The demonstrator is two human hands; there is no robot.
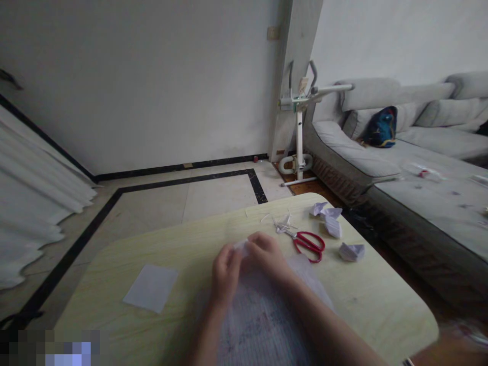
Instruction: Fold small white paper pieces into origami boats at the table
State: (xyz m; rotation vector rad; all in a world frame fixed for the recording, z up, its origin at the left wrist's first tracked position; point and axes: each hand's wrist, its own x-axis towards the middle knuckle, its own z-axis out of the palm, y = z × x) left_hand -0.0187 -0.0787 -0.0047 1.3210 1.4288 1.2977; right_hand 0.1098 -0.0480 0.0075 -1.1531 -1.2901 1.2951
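Observation:
Near the middle of the table, my left hand (225, 272) and my right hand (269, 254) are closed on a small piece of white paper (241, 246), its top edge showing between them. Under my forearms lies a large, thin, whitish sheet with faint lines and print (263, 325). Red-handled scissors (309, 246) rest to the right of my right hand, with thin paper scraps (284, 222) around their blades. Several folded paper pieces (333, 226) sit at the table's right side. A square sheet of white paper (151, 287) lies flat to my left.
The pale wooden table (183, 254) has rounded corners. Beyond its right edge stands a grey sofa (419, 152) with a blue bag (383, 127) on it. White exercise equipment (299, 132) is by the wall, and a white curtain (34, 203) hangs at the left.

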